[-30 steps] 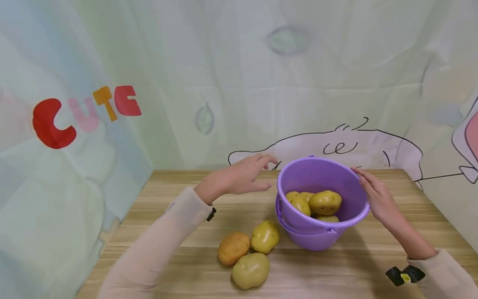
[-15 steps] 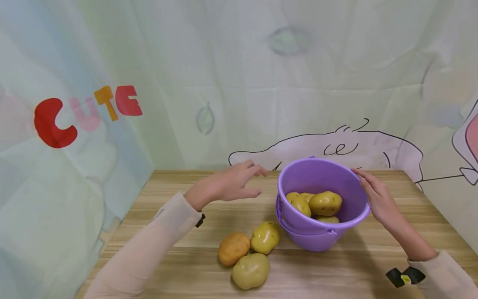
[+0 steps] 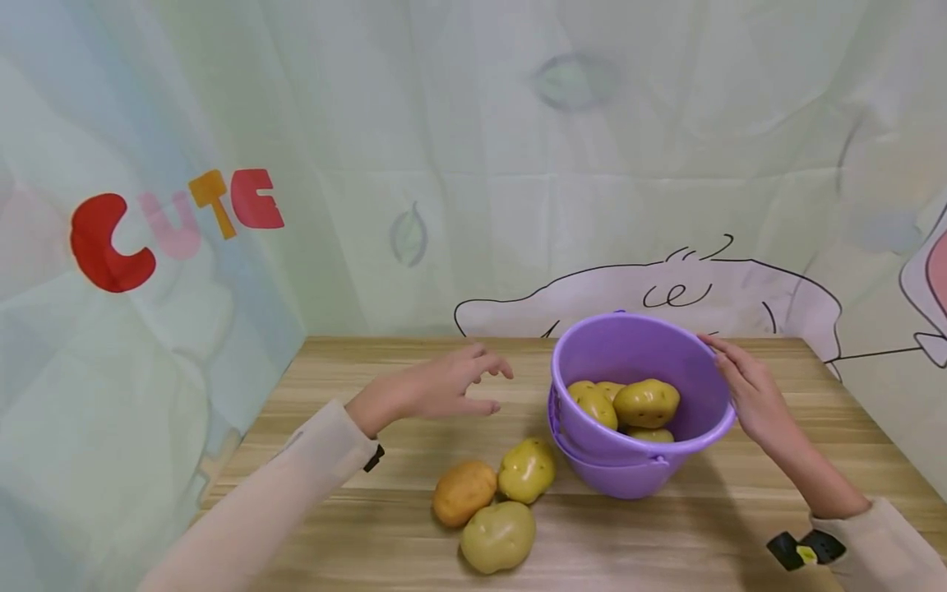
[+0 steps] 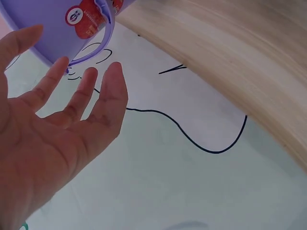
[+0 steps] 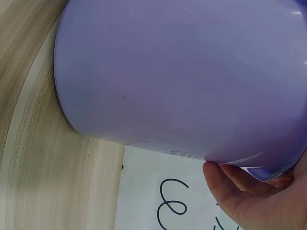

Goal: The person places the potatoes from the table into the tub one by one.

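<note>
A purple bucket [image 3: 629, 469] stands on the table with several yellow potatoes [image 3: 647, 403] inside, its handle hanging down at the left and front. My right hand [image 3: 755, 399] rests against the bucket's right side, fingers fairly straight along the outside at the rim. In the right wrist view the fingertips [image 5: 211, 167] touch the outer wall just below the rim. Left of the bucket, my left hand [image 3: 436, 385] is over the table with fingers spread and nothing in them. In front of it lie a brownish potato [image 3: 464, 493], a yellow potato [image 3: 527, 470] and a pale potato [image 3: 499, 537], close together.
The wooden table [image 3: 355, 534] runs back to a printed cloth backdrop [image 3: 473, 164], which also covers the left side. A red label [image 4: 88, 21] shows on the bucket's outside in the left wrist view.
My left hand has moved left and down, away from the bucket, toward the near side. The right hand, the bucket and the loose potatoes have stayed where they were.
</note>
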The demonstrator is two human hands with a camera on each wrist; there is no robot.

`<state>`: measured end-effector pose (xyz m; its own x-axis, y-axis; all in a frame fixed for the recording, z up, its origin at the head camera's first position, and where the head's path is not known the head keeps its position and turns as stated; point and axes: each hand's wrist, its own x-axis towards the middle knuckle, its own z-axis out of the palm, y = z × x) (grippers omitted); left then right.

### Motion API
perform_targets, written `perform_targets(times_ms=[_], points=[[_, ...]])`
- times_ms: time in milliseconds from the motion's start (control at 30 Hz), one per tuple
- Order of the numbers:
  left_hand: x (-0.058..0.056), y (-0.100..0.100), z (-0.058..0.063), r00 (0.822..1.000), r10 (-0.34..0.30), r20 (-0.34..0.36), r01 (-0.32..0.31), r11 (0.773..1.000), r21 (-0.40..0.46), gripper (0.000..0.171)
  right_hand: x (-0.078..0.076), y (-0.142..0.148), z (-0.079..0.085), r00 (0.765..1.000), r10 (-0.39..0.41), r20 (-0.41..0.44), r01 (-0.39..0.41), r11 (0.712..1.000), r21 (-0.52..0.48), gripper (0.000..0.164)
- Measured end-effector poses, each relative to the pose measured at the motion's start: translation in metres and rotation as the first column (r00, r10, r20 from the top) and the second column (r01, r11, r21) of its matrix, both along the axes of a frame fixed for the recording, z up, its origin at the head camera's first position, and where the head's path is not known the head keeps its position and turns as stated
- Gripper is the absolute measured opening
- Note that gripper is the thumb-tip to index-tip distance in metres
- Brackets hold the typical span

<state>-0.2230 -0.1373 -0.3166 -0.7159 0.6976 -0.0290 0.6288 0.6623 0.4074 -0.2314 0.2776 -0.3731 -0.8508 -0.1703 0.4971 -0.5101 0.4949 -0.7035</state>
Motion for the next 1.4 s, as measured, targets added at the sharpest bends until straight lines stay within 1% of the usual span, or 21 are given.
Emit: perform_targets(times_ms=[133,267,400,633,700,800,967,1033,1200,1300,1400], points=[[0.006,-0.006,-0.006,0.999,0.002,0.052,-0.003,1.000,0.018,0.038,0.000,0.000,0.000,1.000,0.006,0.003,-0.006,1.000,-0.007,0.037],[0.011,-0.010,-0.011,0.999,-0.009,0.051,0.007,1.000,0.028,0.037,0.000,0.001,0.000,1.000,0.004,0.012,-0.004,1.000,-0.004,0.038],[0.015,-0.014,-0.018,0.999,-0.015,0.043,0.014,1.000,0.014,0.037,0.000,0.001,0.000,1.000,-0.001,0.019,0.001,1.000,0.007,0.038],[0.023,-0.017,-0.033,0.993,0.001,0.118,0.001,1.000,-0.013,0.042,0.000,0.001,0.000,1.000,-0.004,0.030,0.004,1.000,0.018,0.039],[0.026,-0.017,-0.037,0.992,-0.001,0.129,0.004,1.000,-0.024,0.044,0.001,0.001,0.001,0.999,-0.005,0.032,0.005,1.000,0.018,0.039],[0.029,-0.017,-0.043,0.991,-0.010,0.133,0.014,0.999,-0.034,0.047,0.001,0.000,0.001,1.000,-0.008,0.027,0.007,1.000,0.019,0.039],[0.033,-0.019,-0.052,0.989,0.003,0.148,0.006,0.998,-0.060,0.051,0.001,0.001,0.000,1.000,-0.008,0.017,0.008,1.000,0.014,0.038],[0.034,-0.019,-0.056,0.988,0.010,0.153,0.001,0.997,-0.074,0.052,0.001,0.001,0.001,1.000,-0.007,0.015,0.007,1.000,0.015,0.038],[0.039,-0.019,-0.066,0.988,0.006,0.157,0.007,0.996,-0.084,0.052,0.001,0.001,0.001,1.000,-0.003,0.025,0.002,1.000,0.022,0.039],[0.041,-0.018,-0.073,0.989,-0.003,0.150,0.016,0.996,-0.085,0.052,0.001,0.001,0.002,0.999,-0.002,0.034,0.001,1.000,0.023,0.039],[0.044,-0.019,-0.079,0.989,0.000,0.148,0.014,0.996,-0.094,0.052,0.001,0.001,0.001,0.999,-0.006,0.037,0.005,1.000,0.024,0.039]])
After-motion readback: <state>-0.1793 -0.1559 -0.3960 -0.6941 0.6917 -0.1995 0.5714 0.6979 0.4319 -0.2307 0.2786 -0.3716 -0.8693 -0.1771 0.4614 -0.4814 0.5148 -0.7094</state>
